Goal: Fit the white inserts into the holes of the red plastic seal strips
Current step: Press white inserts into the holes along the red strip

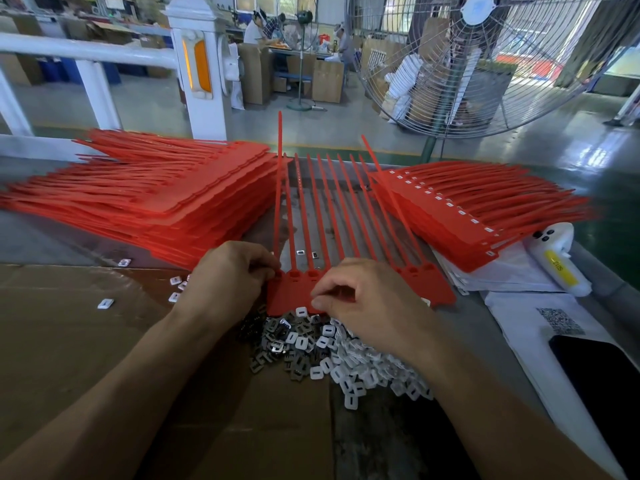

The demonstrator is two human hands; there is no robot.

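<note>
Two hands on joined red plastic seal strips (346,216): left grip (228,271) pinches the near-left corner; right grip (367,299) curled, contents unclear. Yellow label unreadable.

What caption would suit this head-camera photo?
Two hands, left and right, hold a red seal strip above a heap of white inserts.

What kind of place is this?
Probably a factory assembly floor: big stacks of red seal strips, a heap of white inserts, a large industrial fan, and cardboard boxes by other workers.
</note>
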